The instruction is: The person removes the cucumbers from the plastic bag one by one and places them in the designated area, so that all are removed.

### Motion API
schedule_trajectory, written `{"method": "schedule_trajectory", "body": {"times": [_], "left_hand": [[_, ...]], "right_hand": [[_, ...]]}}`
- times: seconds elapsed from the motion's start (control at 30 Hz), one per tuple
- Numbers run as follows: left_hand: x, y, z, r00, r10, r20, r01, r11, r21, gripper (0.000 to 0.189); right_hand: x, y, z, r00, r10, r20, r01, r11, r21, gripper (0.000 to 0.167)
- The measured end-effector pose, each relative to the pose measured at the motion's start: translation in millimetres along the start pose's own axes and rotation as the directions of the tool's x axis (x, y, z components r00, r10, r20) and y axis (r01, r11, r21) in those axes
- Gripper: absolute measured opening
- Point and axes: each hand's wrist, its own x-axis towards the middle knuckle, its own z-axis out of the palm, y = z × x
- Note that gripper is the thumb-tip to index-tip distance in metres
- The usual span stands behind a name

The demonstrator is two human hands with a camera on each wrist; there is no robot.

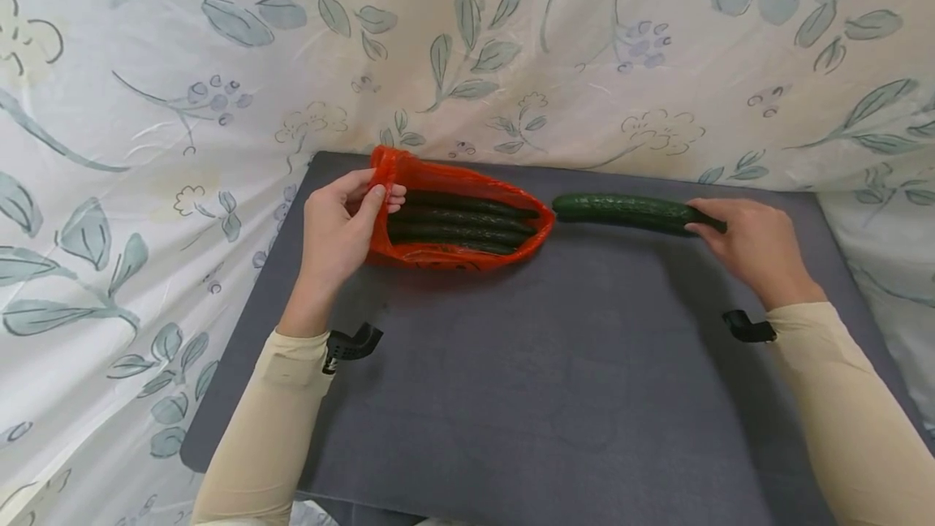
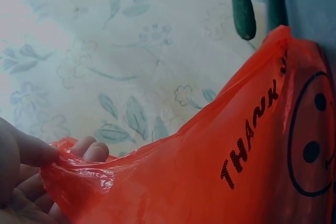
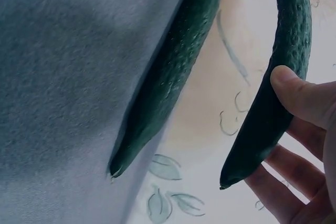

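Observation:
My left hand [image 1: 339, 222] pinches the rim of a red plastic bag [image 1: 460, 179] and holds its mouth wide. Inside the bag several dark green cucumbers [image 1: 463, 217] lie side by side. "THANK" and a smiley face show on the bag's side [image 2: 231, 145] in the left wrist view. My right hand [image 1: 756, 246] grips a cucumber [image 1: 613, 205] near one end, raised over the table; its far end comes close to the bag's mouth. A second loose cucumber [image 3: 170, 77] lies on the table beside it, mostly hidden by the held one in the head view.
The dark grey table [image 1: 540, 380] extends toward me in front of the bag. Behind it and at the sides hangs a pale cloth [image 1: 584, 55] printed with leaves and flowers. Each wrist has a black camera mount [image 1: 354, 343].

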Motion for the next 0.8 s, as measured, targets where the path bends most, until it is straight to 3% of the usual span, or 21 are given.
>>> {"method": "schedule_trajectory", "body": {"times": [0.8], "left_hand": [[-1.3, 1.4, -1.0, 1.0, -0.003, 0.008, 0.003, 1.0, 0.01, 0.024]], "right_hand": [[-14.6, 22.1, 32.2, 0.997, -0.016, 0.08, 0.015, 1.0, 0.004, 0.045]]}}
